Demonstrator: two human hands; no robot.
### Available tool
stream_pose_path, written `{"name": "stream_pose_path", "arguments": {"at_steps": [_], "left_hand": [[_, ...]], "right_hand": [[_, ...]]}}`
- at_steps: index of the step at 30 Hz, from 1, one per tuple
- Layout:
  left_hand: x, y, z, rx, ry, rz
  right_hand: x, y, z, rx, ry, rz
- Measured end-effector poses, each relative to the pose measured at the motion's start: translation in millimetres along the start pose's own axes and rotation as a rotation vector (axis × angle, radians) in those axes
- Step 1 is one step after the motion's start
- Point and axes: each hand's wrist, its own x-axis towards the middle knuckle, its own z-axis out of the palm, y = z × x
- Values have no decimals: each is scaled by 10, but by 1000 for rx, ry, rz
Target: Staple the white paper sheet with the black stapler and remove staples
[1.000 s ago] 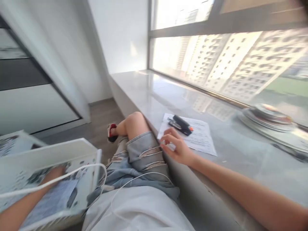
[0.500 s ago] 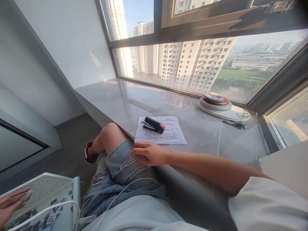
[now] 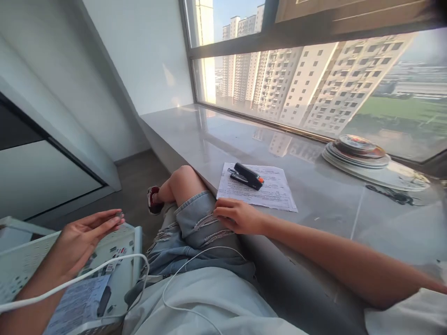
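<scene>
My left hand [image 3: 84, 237] is raised above a white perforated tray [image 3: 21, 265], palm up, fingers stretched out and holding nothing. My right hand [image 3: 237, 216] rests at the ledge's edge beside my knee in torn denim shorts [image 3: 195, 223], fingers curled loosely; whether it holds anything is hidden. Just beyond it lies a printed sheet of paper [image 3: 272, 193] with a black stapler [image 3: 246, 176] with an orange tip on top of it.
A grey stone window ledge [image 3: 195, 135] runs under a big window. A stack of plates [image 3: 359, 156] and a dark cable [image 3: 394, 195] sit at its right. White cables [image 3: 115, 263] cross my lap. Printed papers [image 3: 77, 302] lie in the tray. Wooden floor lies below left.
The view swung left and down. My left hand lifted off the tray and came up with the palm open. My right hand stayed near the paper's edge.
</scene>
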Motion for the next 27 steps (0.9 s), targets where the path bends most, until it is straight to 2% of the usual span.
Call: {"name": "stream_pose_path", "arguments": {"at_steps": [4,7,15,27], "left_hand": [[-204,278,398,-145,0,22],[-269,364,540,-165,-15,48],[-440,636,688,-139,-88,27],[-477,692,769,-134,-104,29]], "right_hand": [[-38,10,7,52,-5,26],[-55,24,7,65,-10,30],[-54,1,9,51,4,33],[-60,4,10,47,-7,23]]}}
